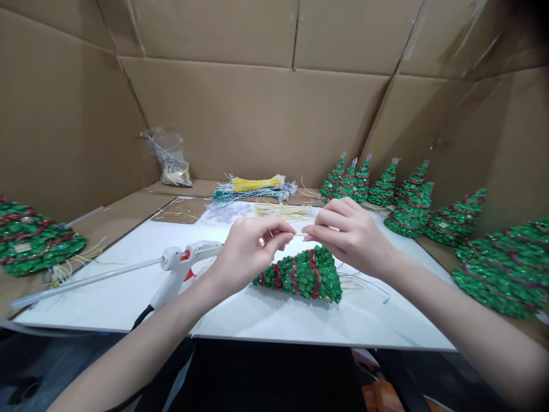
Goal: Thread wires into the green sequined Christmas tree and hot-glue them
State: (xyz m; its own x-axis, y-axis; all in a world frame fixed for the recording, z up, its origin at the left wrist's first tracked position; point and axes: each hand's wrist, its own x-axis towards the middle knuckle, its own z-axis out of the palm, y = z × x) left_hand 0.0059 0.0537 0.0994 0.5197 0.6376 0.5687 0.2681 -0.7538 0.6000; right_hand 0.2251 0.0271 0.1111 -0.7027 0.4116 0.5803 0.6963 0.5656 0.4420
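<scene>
Between my two hands runs a short piece of thin yellow wire (299, 234). My left hand (253, 246) pinches one end of it between thumb and fingertips. The other end is in the closed fingertips of my right hand (347, 232). Just below and behind the hands, a small green Christmas tree (300, 274) with red garland lies on its side on the white board (240, 317). Its tip points left, and my left hand hides part of it. Thin wires (364, 280) trail from its base toward the right.
Left of my hands stands a white glue gun (175, 269) with a long glue stick. Wire bundles (257, 186) and a plastic bag (171, 160) sit at the back. Several decorated trees (409, 209) line the right side; another tree (36, 237) is at far left. Cardboard walls (249, 114) enclose the table.
</scene>
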